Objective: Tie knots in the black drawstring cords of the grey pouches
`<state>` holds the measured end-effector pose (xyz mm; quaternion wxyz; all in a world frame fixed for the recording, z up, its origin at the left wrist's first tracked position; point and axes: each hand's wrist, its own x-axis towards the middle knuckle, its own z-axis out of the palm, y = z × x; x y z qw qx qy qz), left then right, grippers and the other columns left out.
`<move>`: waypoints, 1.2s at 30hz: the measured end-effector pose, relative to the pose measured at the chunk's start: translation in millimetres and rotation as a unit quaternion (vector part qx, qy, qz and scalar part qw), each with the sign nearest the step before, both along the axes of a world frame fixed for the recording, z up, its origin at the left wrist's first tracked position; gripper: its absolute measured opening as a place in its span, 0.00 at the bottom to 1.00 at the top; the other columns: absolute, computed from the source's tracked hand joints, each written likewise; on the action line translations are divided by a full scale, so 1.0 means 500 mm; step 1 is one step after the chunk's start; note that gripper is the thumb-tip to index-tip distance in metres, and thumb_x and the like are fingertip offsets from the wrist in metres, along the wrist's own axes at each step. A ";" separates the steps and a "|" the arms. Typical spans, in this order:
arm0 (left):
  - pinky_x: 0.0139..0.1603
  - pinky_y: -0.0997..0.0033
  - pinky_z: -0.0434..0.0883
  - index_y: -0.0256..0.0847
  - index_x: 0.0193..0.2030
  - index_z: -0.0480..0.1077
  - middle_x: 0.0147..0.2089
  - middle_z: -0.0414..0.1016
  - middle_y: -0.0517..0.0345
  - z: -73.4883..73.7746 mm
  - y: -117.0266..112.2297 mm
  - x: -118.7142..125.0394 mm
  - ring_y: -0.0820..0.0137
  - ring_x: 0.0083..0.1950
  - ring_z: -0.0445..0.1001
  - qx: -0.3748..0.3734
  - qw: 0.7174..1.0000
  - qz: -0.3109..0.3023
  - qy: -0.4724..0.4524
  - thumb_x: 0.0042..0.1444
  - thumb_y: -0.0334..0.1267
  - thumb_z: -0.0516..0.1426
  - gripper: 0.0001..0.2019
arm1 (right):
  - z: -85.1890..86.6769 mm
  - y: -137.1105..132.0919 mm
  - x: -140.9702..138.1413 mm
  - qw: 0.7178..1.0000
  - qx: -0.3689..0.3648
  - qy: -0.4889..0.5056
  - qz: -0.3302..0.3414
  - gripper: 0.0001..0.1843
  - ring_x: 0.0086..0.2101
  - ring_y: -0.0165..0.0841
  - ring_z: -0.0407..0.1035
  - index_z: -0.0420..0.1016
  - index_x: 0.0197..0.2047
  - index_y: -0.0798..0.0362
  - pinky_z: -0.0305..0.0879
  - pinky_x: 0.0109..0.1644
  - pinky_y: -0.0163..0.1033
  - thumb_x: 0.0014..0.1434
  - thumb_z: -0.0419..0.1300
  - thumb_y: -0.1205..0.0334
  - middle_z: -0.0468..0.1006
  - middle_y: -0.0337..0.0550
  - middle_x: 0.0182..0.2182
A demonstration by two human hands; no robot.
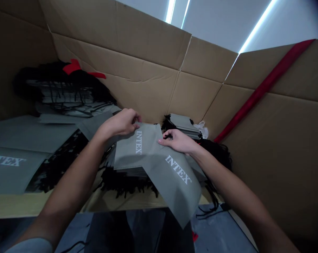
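My left hand [122, 123] pinches the top edge of a grey INTEX drawstring bag [138, 147] that lies on a stack of like bags with black cords [127, 182]. My right hand [177, 140] has its fingers curled on the upper edge of a second grey INTEX bag [175, 179], which slants down toward me over the stack's right side. Both hands meet near the bags' top corners, in front of a cardboard wall.
Tall cardboard walls [148, 70] enclose the area, with a red strip [264, 84] on the right panel. More grey bags [13, 154] lie at left, a bundled pile with black cords and red tie [66, 88] behind, a small stack [185, 124] at back centre.
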<state>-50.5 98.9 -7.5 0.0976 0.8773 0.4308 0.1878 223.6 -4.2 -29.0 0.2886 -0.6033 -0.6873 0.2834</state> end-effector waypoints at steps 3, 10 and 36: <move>0.58 0.54 0.87 0.37 0.59 0.82 0.55 0.86 0.50 -0.028 0.033 0.015 0.60 0.53 0.86 -0.042 0.996 0.004 0.078 0.79 0.47 0.70 0.15 | -0.025 0.028 -0.010 0.998 -0.022 -0.053 0.018 0.20 0.30 0.31 0.71 0.80 0.39 0.53 0.66 0.36 0.37 0.71 0.75 0.45 0.80 0.38 0.33; 0.66 0.45 0.88 0.39 0.70 0.79 0.68 0.83 0.44 -0.054 0.077 0.030 0.53 0.64 0.86 -0.029 0.992 0.020 0.125 0.80 0.47 0.70 0.20 | 0.030 -0.032 0.122 0.976 -0.004 -0.213 0.041 0.09 0.47 0.38 0.81 0.85 0.55 0.53 0.77 0.54 0.42 0.74 0.71 0.61 0.89 0.46 0.48; 0.52 0.58 0.73 0.40 0.52 0.84 0.50 0.89 0.48 0.049 -0.149 0.032 0.59 0.42 0.80 0.163 0.974 -0.138 -0.073 0.76 0.51 0.55 0.20 | -0.178 -0.009 0.213 0.897 -0.063 -0.437 -0.031 0.23 0.60 0.48 0.84 0.82 0.70 0.53 0.86 0.65 0.57 0.81 0.72 0.50 0.84 0.51 0.66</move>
